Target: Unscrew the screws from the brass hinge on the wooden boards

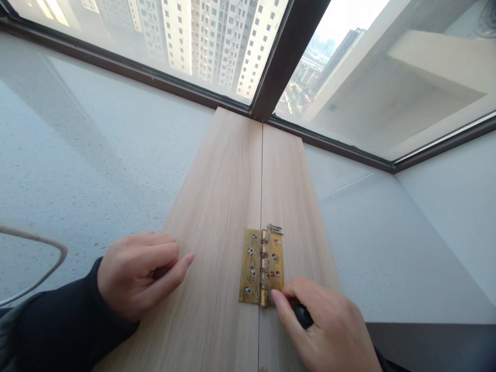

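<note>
A worn brass butt hinge (264, 267) lies unfolded across the seam between two pale wooden boards. Cross-head screws sit in the holes of its left leaf. The right leaf has holes too, and several loose screws (275, 228) rest at its top edge. My right hand (323, 323) is closed around a black-handled tool (303, 315), with thumb and forefinger at the lower right corner of the hinge. Only the dark rounded handle shows; the rest is hidden. To the left, my left hand (141, 271) is curled into a loose fist over the wider board (217, 196), holding nothing visible.
The narrower board (287, 181) runs alongside the wider one toward the dark window frame (267, 67). Speckled white stone (116, 155) surrounds them. A white cable (46, 240) loops in at the far left. Tall buildings show through the glass.
</note>
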`<state>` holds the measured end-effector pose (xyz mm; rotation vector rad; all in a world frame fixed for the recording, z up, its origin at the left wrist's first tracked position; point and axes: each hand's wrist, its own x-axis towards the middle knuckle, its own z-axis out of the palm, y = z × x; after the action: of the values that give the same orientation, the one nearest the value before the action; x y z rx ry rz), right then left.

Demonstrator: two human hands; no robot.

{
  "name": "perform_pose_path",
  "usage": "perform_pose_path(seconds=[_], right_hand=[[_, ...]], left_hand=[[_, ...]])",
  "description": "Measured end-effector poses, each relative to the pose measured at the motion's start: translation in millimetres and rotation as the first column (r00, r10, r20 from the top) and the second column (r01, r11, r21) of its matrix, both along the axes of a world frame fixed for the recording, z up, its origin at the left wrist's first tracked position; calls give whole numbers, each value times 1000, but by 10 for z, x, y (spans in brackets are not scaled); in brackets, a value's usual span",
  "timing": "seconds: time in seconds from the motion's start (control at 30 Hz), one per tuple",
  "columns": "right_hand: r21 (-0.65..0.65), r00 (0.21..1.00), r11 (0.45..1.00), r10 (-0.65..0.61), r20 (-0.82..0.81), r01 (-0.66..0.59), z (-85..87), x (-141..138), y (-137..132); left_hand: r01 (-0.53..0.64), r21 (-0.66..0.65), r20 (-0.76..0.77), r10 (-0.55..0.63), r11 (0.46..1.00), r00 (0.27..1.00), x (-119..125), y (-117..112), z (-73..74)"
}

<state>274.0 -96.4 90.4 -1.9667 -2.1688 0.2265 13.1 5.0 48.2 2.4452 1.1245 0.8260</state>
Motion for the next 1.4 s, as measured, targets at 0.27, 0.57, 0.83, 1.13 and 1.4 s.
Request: perform_pose_path(seconds=[0.27,0.57,0.83,1.13,1.4], right_hand=[[63,987,991,107,123,-115,10,44,-35],[-64,979,977,202,1,-201,138,49,40],[19,977,993,111,181,-116,91,56,-7],[-51,947,975,223,230,-218,202,26,72],[-49,925,942,335,176,-332,261,49,114]], left_hand=[[12,-6,14,-12,1000,1000,-2,5,-12],[20,-14,4,-20,1000,1000,-7,5,0],[21,-11,8,-21,1000,1000,-10,3,-10],[15,-14,-10,-15,1000,1000,-5,2,-8],[17,12,-21,-16,1000,1000,6,9,13]])
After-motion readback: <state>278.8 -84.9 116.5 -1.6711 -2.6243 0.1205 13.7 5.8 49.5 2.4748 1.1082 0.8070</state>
